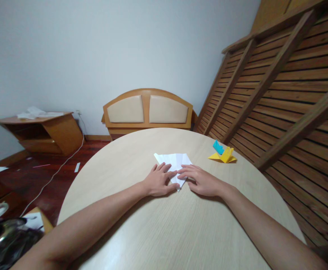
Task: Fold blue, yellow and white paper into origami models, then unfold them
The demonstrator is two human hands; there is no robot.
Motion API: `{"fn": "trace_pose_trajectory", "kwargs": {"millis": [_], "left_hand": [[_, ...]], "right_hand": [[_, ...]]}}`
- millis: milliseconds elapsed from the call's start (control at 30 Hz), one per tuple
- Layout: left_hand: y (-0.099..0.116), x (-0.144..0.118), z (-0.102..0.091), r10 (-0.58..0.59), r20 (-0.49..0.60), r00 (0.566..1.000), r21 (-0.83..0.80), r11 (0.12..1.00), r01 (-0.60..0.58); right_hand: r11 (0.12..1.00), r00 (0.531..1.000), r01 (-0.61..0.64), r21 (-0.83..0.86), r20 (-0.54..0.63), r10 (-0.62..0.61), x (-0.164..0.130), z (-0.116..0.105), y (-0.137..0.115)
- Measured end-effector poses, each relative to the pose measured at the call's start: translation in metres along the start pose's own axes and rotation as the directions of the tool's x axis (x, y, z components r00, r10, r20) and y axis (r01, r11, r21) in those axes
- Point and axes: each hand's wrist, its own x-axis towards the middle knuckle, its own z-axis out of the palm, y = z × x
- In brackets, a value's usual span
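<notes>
A white folded paper (174, 164) lies flat on the round desk (164, 225), a little right of centre and toward the far half. It is folded into a wedge: a broad edge runs left to right on the far side, and the shape narrows to a point on the near side, so its long axis runs near to far, with the tip aimed between the two hands.

The left hand (158, 182) rests palm down on the left part of the paper, fingers spread flat and pressing it onto the desk, not curled around anything. The right hand (202, 180) lies palm down on the right near edge, its fingers stretched leftward across the paper so that the fingertips of both hands almost meet above the near point. Neither hand grips the sheet; both lie open and flat on it. The paper extends away from the hands on the far side, and both are about equally close to it.

Further right, well apart from the hands, a yellow folded paper (226, 156) sits on the desk with a small blue folded paper (218, 147) touching its far left side. Beyond the desk stand a wooden headboard (147, 110) and, far left, a low wooden shelf (40, 131).
</notes>
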Motion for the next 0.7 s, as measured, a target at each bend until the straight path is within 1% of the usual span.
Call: {"fn": "trace_pose_trajectory", "kwargs": {"millis": [133,367,600,700], "left_hand": [[-0.004,0.001,0.000,0.008,0.008,1.000,-0.016,1.000,-0.007],[-0.003,0.001,-0.003,0.015,0.028,1.000,-0.013,1.000,-0.014],[-0.005,-0.001,-0.004,0.098,0.056,0.994,-0.010,0.995,-0.098],[-0.005,-0.001,-0.003,0.106,0.057,0.993,-0.019,0.994,-0.105]], "right_hand": [[0.999,1.000,0.006,-0.046,-0.016,-0.007,-0.001,0.000,0.006],[0.994,1.000,0.003,-0.106,-0.002,-0.003,0.001,-0.003,0.002],[0.992,1.000,0.006,-0.125,-0.014,-0.008,0.001,-0.008,-0.006],[0.992,1.000,0.013,-0.124,-0.020,-0.016,0.001,-0.007,-0.006]]}}
